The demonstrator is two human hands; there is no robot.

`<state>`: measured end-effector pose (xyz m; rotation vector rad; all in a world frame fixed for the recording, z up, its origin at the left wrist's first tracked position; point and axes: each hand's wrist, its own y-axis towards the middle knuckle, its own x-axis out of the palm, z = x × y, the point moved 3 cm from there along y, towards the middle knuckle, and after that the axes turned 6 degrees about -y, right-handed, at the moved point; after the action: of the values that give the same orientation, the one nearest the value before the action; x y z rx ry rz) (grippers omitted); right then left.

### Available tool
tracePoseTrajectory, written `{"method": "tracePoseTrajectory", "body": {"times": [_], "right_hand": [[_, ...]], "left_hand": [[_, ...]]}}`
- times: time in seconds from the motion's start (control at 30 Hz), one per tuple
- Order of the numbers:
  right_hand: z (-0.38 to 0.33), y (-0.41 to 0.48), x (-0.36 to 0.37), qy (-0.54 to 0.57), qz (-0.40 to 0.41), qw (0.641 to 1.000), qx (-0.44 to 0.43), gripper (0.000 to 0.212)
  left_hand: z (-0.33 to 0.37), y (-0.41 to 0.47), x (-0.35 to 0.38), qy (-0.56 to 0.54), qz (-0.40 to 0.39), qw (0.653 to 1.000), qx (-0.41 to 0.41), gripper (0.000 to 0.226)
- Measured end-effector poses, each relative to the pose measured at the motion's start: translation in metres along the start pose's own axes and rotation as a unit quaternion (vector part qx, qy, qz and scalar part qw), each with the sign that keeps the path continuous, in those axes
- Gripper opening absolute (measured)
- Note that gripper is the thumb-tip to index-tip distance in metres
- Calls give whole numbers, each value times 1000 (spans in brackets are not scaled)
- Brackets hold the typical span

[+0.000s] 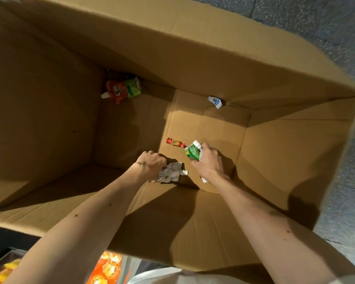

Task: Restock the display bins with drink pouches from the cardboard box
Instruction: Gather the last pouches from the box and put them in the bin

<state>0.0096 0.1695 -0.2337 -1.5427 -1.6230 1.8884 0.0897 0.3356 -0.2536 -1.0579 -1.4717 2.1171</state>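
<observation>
Cardboard box (193, 58): large, open at the top, seen from above, nearly emptied, standing on a grey speckled floor (326, 27). Left hand (150, 167): reached to the box bottom, fingers curled closed around a white pouch (170, 173) whose capped spout points right. Right hand (208, 163): also at the bottom, just right of the left hand, fingers wrapped around a green pouch (194, 151) with a white cap pointing up and away; a scrap of white shows beneath the wrist, and what it is cannot be told. Candy wrapper (175, 142): red and gold, twisted ends, lying on the box bottom just beside the green pouch. Far left corner: a red pouch (116, 92) with white cap lying against another green pouch (133, 89), the two touching. Far right corner: a small white and blue packet (215, 102), lying alone, well apart from the rest. Bins (105, 269): at the lower edge, outside the box, holding orange packaging, partly hidden by the left forearm.
</observation>
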Motion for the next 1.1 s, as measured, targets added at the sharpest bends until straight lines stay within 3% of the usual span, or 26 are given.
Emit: {"method": "tracePoseTrajectory", "body": {"times": [0.1,0.27,0.4,0.53,0.63,0.73,0.87,0.97,1.03,1.1], "right_hand": [[5,-5,1,45,-4,998,37,44],[3,-22,-5,117,6,990,80,46],[-20,-27,-13,182,24,981,62,45],[-63,-17,-20,211,31,977,9,39],[-92,-7,-22,220,50,974,-30,32],[-106,-4,-20,215,52,974,-47,32],[-102,-4,-13,220,39,974,-40,31],[-94,-4,-6,235,30,972,-16,31],[-88,-6,-2,243,31,970,-1,31],[-83,-9,1,248,32,968,8,32]], "left_hand": [[-10,-12,-6,-38,41,998,1,46],[-30,-47,-37,-201,142,969,2,43],[-76,-64,-64,-344,169,921,-67,82],[-137,-61,-87,-393,188,889,-140,97],[-172,-48,-107,-441,247,847,-164,127],[-182,-24,-117,-473,188,847,-150,142],[-168,-3,-106,-477,94,860,-155,125],[-164,9,-94,-528,114,830,-138,136],[-163,13,-87,-536,124,825,-129,111],[-155,8,-86,-487,138,855,-116,93]]}}
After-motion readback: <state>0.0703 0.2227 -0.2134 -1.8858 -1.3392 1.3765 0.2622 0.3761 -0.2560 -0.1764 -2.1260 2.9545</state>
